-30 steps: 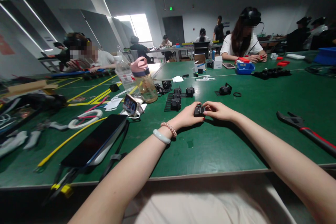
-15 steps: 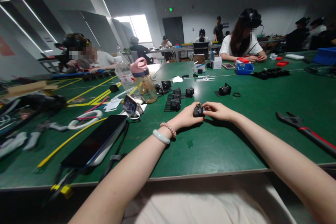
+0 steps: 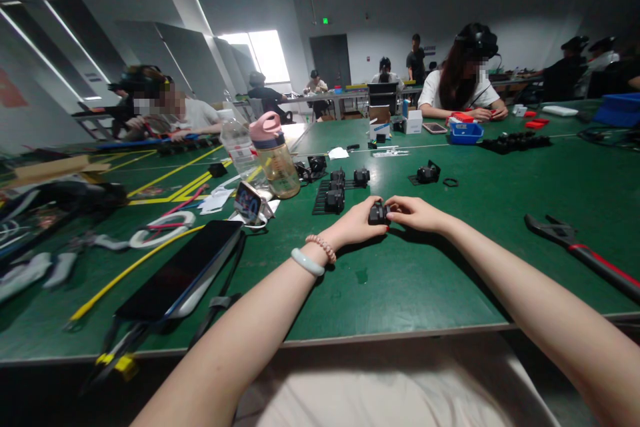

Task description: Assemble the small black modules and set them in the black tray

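A small black plastic part (image 3: 379, 213) with a squarish, ridged body is held just above the green table, between my two hands. My left hand (image 3: 359, 220) grips it from the left, thumb on the near side. My right hand (image 3: 411, 212) pinches its right end with the fingertips, which partly cover that end. Behind my left hand stand several similar black parts (image 3: 335, 199) with slatted plates. One more black part with a flap (image 3: 427, 173) sits beyond my right hand, beside a thin black hexagonal ring (image 3: 451, 182).
Red-handled pliers (image 3: 580, 243) lie at the right. To the left are a phone-like black device (image 3: 180, 270), a yellow cable (image 3: 130, 270), a pink-lidded bottle (image 3: 275, 163) and a small clock display (image 3: 249, 203). A co-worker (image 3: 463, 83) sits across by a blue bin (image 3: 466, 133).
Both hands keep almost the same place and grip on the black part. The view has shifted very slightly; nothing on the table has visibly moved.
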Motion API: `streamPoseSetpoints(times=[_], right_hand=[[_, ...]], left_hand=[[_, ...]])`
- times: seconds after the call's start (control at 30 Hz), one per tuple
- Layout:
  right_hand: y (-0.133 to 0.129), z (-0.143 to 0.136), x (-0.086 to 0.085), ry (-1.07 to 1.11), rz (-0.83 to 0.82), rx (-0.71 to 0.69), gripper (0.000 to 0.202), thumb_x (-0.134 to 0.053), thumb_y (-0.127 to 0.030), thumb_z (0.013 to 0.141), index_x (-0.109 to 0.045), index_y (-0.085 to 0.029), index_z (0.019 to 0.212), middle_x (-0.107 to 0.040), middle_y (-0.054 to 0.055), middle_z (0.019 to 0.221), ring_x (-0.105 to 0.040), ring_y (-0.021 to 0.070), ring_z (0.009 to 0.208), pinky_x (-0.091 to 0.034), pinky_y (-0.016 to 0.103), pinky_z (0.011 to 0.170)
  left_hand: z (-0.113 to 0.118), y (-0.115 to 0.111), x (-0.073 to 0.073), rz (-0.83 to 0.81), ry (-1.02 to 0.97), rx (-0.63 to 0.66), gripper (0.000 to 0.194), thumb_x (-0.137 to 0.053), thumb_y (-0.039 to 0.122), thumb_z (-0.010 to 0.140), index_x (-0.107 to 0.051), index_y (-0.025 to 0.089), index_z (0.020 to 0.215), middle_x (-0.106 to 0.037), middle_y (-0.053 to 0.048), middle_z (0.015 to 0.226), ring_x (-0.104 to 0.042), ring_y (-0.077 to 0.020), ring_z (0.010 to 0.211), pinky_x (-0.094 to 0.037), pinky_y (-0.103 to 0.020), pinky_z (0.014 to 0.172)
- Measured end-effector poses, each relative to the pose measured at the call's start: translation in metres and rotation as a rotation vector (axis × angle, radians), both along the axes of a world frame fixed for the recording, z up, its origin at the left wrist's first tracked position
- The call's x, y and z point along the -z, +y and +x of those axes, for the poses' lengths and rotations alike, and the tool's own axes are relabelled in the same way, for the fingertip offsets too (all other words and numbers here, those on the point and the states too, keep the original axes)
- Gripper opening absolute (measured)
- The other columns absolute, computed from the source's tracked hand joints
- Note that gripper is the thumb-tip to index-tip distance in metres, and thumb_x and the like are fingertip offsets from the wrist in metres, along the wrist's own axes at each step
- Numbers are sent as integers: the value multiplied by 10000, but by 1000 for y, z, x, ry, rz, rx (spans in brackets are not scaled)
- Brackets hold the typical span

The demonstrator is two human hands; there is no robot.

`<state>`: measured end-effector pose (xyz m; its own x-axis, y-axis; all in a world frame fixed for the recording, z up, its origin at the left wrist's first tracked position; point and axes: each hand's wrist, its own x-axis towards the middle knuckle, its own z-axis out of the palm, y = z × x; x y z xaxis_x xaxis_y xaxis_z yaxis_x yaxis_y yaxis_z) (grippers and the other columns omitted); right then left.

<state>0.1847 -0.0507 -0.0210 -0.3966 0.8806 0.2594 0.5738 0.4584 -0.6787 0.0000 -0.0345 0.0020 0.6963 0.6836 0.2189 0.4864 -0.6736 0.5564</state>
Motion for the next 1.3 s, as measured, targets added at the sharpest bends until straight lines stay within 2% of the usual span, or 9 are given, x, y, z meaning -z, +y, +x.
streamPoseSetpoints(times=[0.63,1.0,1.3], right_hand=[[-2,-2,-4,-11,-4,-7,388,-437,-438,716,-515,-163,979,-561,23,772,-448,102,620,-347,228,580],[-1,-1,-4,-17,-16,1,382,-434,-427,722,-525,-153,972,-567,31,786,-471,116,656,-361,241,606],[2,-1,-2,-40,11,12,357,-404,-410,747,-562,-147,930,-581,50,822,-495,137,734,-371,264,679]], left_hand=[[-1,2,3,19,-11,17,530,-565,319,602,-387,189,1084,-520,-25,946,-504,-160,832,-395,-277,736],[-1,-1,-2,-3,17,0,530,-560,308,600,-385,188,1086,-521,-27,948,-503,-162,830,-395,-278,735],[0,2,3,19,11,-10,577,-564,334,596,-367,179,1117,-514,-42,974,-501,-175,861,-392,-283,757]])
